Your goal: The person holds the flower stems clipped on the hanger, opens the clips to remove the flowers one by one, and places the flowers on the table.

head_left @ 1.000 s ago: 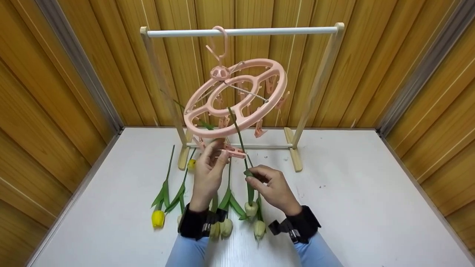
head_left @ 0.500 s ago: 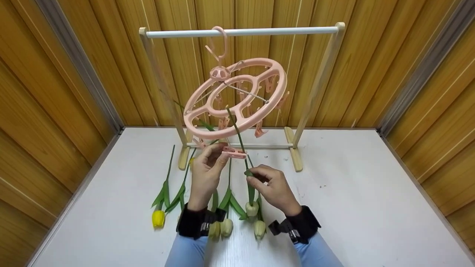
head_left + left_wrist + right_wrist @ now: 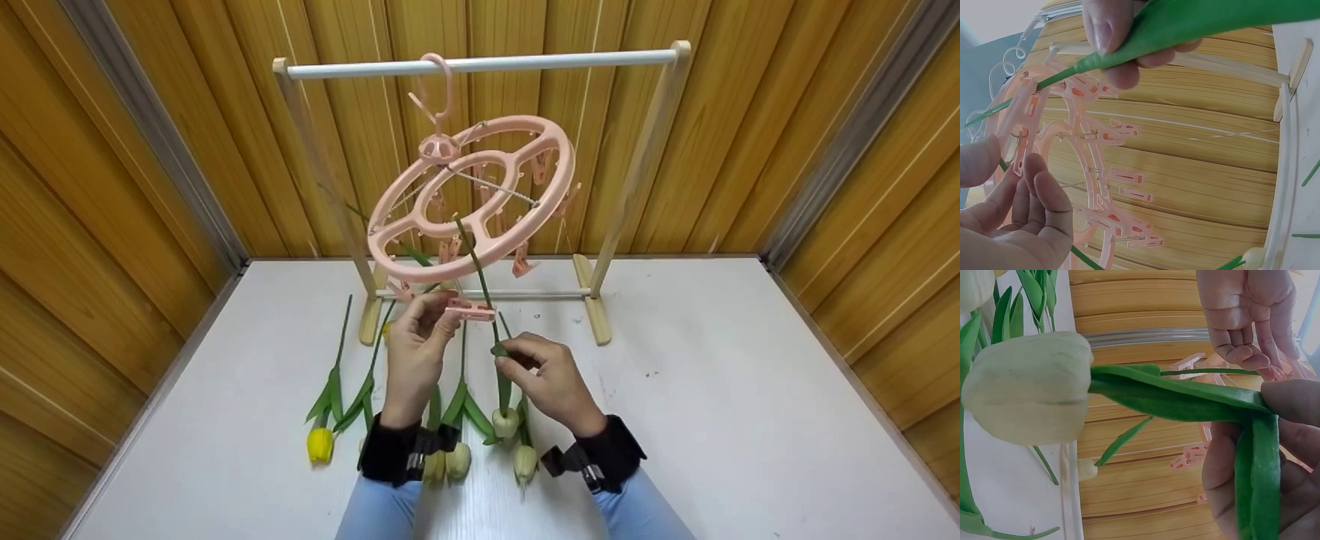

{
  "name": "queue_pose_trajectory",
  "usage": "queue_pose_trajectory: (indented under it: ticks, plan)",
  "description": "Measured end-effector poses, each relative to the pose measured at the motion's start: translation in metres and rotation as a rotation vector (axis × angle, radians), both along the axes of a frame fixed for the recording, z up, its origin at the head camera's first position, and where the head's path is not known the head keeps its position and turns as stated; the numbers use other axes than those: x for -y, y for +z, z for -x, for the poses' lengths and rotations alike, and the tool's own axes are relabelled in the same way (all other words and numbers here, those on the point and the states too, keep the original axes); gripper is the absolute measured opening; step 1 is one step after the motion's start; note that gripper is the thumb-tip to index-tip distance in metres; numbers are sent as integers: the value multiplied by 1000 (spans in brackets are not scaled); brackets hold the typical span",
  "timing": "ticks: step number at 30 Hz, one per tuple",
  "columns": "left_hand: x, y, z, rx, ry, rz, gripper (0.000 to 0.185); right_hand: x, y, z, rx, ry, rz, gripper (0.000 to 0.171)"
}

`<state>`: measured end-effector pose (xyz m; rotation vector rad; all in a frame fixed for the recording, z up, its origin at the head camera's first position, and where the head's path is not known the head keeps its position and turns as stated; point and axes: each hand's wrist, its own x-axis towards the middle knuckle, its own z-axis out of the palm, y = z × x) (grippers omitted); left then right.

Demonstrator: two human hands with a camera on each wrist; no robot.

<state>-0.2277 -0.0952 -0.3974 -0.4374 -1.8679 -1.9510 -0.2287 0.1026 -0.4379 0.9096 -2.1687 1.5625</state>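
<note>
A pink clothespin point(image 3: 471, 310) is pinched between the thumb and fingers of my left hand point(image 3: 416, 356). Its far end meets the green stem of a white tulip point(image 3: 505, 422); in the left wrist view the stem crosses the tip of the clothespin point(image 3: 1024, 109). Lower on that stem, my right hand point(image 3: 551, 379) pinches the tulip by its stem and leaves, blossom downward. The right wrist view shows the blossom point(image 3: 1030, 388) close up and the leaves point(image 3: 1185, 396) running into the fingers. Above both hands hangs a tilted pink round drying hanger point(image 3: 487, 244) with several clothespins.
The hanger hooks over a white rail point(image 3: 555, 61) on a wooden-legged stand point(image 3: 634, 180). On the white table point(image 3: 705, 390) lie a yellow tulip point(image 3: 319, 445) at left and several pale tulips, one pale tulip point(image 3: 525, 463) below my right hand. Wood-patterned walls surround the table.
My left hand has shifted slightly and more of the clothespin shows beyond its fingers. The right hand keeps its hold on the tulip, nearly still.
</note>
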Motion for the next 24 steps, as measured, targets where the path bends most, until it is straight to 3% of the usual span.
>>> queue_pose_trajectory:
  ticks: [24]
  plan:
    - [-4,1,0,47,24,-28,23,-1,2,-1,3,-24,-21,13]
